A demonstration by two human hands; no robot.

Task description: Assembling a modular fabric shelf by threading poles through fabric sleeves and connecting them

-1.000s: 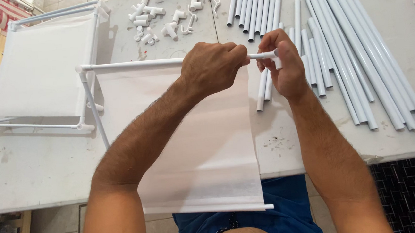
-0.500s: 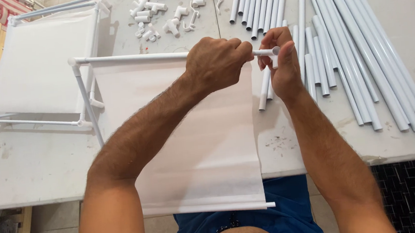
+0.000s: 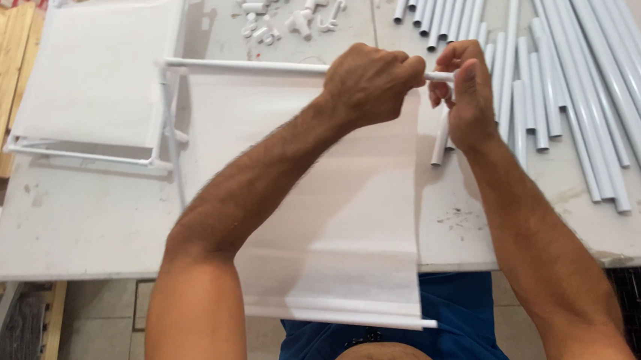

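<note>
Up at the far middle of the tabletop (image 3: 75,220), the left hand (image 3: 370,82) is closed in a fist around a white tube (image 3: 252,64) that runs through the top hem of a white fabric panel (image 3: 322,202). Just beside it, the right hand (image 3: 468,91) pinches the tube's right end between its fingertips. Farther right lie loose white pipes (image 3: 576,72), small white connectors (image 3: 286,9) sit beyond, and a finished fabric frame (image 3: 95,75) rests left.

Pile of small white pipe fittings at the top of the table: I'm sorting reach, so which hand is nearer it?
Left. The left hand grips the pipe just below the fittings; the right hand is farther right.
</note>
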